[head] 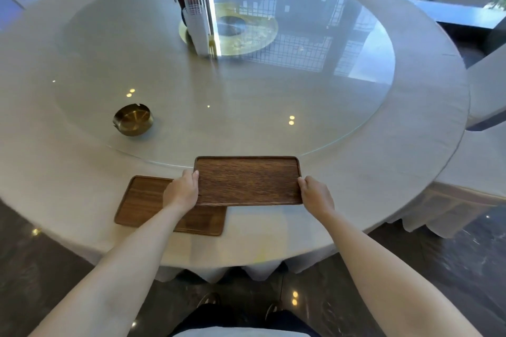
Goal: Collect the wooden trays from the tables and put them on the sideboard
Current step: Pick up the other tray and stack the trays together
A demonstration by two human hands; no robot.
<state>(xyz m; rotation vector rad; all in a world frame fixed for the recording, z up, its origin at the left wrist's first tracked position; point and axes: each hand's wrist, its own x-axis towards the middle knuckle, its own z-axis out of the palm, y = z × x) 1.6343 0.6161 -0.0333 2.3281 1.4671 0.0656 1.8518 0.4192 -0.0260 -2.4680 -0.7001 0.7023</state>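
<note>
A dark wooden tray [247, 180] is held level just above the near edge of a round table, its near-left corner overlapping a second tray. My left hand [182, 191] grips its left short edge and my right hand [315, 194] grips its right short edge. The second wooden tray [142, 201] lies flat on the tablecloth to the left and slightly nearer me, partly hidden under my left hand and forearm. No sideboard is in view.
The round table [410, 150] has a grey cloth and a large glass turntable [224, 107]. A brass ashtray [133, 119] sits on the glass at the left. Bottles [195, 5] stand near the centre. White covered chairs [487, 96] stand at the right and far left.
</note>
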